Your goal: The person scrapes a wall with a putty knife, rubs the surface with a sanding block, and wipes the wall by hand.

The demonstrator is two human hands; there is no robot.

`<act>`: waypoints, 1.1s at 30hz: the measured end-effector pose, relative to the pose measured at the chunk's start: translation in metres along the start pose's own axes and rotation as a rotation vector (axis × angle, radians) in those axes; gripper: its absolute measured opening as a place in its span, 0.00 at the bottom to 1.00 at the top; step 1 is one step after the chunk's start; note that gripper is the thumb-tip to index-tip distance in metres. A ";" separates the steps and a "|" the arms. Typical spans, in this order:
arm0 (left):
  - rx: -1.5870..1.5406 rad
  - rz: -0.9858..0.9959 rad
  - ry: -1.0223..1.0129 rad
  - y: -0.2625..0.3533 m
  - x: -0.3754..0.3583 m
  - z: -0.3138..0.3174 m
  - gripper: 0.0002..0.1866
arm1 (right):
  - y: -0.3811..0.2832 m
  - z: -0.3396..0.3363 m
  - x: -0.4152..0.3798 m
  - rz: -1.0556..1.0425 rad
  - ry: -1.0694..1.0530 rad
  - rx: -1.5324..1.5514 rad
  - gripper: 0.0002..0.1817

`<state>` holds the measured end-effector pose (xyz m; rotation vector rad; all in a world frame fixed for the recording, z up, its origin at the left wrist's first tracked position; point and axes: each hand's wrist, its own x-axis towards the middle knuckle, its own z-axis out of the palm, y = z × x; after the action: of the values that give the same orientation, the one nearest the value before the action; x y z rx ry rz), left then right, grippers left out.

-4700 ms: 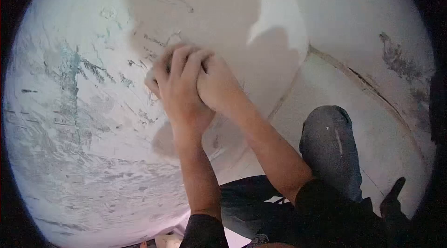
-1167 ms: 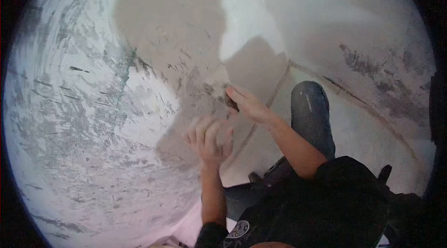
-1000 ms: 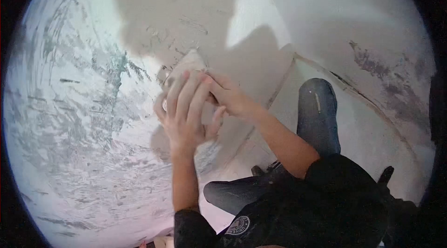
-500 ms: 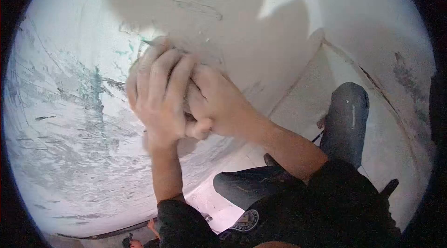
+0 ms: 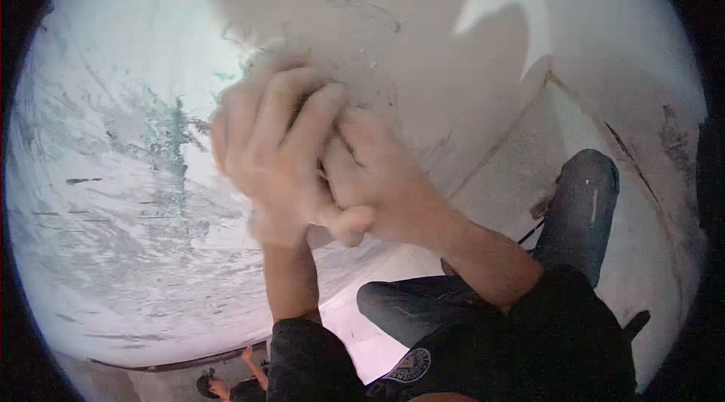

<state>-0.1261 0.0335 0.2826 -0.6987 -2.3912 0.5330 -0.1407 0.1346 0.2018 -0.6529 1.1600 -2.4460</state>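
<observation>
My left hand (image 5: 276, 149) lies over my right hand (image 5: 374, 168), and both are pressed together close to the pale, smeared wall (image 5: 113, 228). The fingers of my left hand are bent, and its thumb crosses toward my right wrist. Whatever is beneath or inside the two hands is hidden, and motion blurs the fingertips. Greenish and grey streaks mark the surface to the left of my hands. A broad shadow (image 5: 423, 40) falls on the surface above and to the right of them.
My bent legs in dark trousers (image 5: 578, 213) show at the lower right. A seam or corner edge (image 5: 550, 79) runs down the surface at the right. At the bottom left, another person (image 5: 219, 387) in dark clothing has an arm raised.
The whole view has shifted, so the wall marks, shadow and my legs appear farther right. My joined hands also appear slightly farther right, still pressed together.
</observation>
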 end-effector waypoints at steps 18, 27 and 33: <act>-0.013 -0.059 0.126 0.007 0.003 0.012 0.43 | 0.012 0.000 0.000 -0.292 0.099 -0.254 0.16; -0.031 -0.122 0.116 0.008 0.009 0.014 0.51 | 0.005 -0.011 0.010 -0.088 0.038 -0.093 0.16; -0.058 -0.052 0.122 0.005 0.008 0.020 0.45 | 0.012 -0.009 0.011 -0.213 0.118 -0.218 0.16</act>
<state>-0.1424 0.0387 0.2687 -0.6728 -2.3115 0.3902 -0.1532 0.1277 0.1903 -0.7369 1.4889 -2.5855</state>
